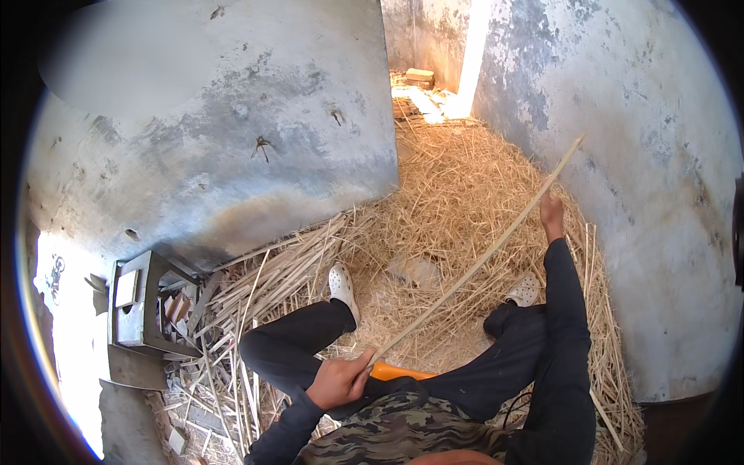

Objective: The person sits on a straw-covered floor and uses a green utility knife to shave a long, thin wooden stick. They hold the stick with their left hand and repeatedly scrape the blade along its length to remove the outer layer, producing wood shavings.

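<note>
A long, thin strip, apparently split bamboo (465, 278), slants across the view from my lap up to the right. Its near end is in my left hand (341, 380), whose fingers are closed on it close to my left knee. Farther up, my right hand (551, 215) grips the same strip with the arm stretched out, and the pale tip sticks out beyond that hand toward the right wall. Under me an orange seat edge (399, 373) shows between my thighs.
Loose shavings (465, 178) cover the floor ahead. A pile of split strips (271, 287) lies at the left wall, beside a small box-like cabinet (143, 310) with odds and ends. Grey walls (635, 155) stand on both sides. Bricks (419, 76) lie by the bright opening.
</note>
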A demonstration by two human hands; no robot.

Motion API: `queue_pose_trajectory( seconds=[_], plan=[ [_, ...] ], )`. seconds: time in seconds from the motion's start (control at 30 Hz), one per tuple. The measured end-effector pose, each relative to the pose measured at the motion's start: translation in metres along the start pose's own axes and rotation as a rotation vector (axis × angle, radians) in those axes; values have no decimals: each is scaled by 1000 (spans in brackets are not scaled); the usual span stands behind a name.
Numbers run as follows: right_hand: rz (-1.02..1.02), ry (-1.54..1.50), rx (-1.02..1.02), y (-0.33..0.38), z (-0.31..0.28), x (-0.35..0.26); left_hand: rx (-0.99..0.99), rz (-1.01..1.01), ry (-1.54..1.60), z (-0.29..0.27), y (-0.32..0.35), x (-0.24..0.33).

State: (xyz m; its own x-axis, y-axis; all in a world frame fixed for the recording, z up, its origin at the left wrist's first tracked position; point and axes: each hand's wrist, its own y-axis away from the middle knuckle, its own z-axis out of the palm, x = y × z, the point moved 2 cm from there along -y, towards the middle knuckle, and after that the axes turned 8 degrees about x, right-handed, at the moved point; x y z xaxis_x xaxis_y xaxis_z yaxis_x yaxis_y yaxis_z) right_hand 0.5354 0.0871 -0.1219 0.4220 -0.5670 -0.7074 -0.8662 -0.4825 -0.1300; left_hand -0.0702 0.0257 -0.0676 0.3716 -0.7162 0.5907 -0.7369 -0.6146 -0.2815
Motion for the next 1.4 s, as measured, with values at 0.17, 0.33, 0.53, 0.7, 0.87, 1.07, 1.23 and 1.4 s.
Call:
queue_pose_trajectory(
  seconds=[0.17,0.33,0.53,0.7,0.87,1.07,1.23,1.4],
  plan=[
    [225,-1181,-391,74,9,-76,115,-66,174,37,-8,-12],
    [142,-1124,-537,104,18,-91,33,-140,318,72,6,-26],
    [186,-1165,-556,129,28,-109,-100,-377,658,87,26,-38],
    [134,-1139,-677,148,39,-118,-327,-657,1104,102,22,-26],
    [50,-1038,-656,146,40,-121,-393,-739,1323,100,19,-18],
    [-425,-419,-493,156,48,-113,-184,-602,995,61,-44,-4],
    [-827,66,-466,229,30,-140,-49,-548,924,52,-91,-15],
    [-1115,107,-405,261,26,-144,8,-513,846,53,-106,-9]
  ],
)
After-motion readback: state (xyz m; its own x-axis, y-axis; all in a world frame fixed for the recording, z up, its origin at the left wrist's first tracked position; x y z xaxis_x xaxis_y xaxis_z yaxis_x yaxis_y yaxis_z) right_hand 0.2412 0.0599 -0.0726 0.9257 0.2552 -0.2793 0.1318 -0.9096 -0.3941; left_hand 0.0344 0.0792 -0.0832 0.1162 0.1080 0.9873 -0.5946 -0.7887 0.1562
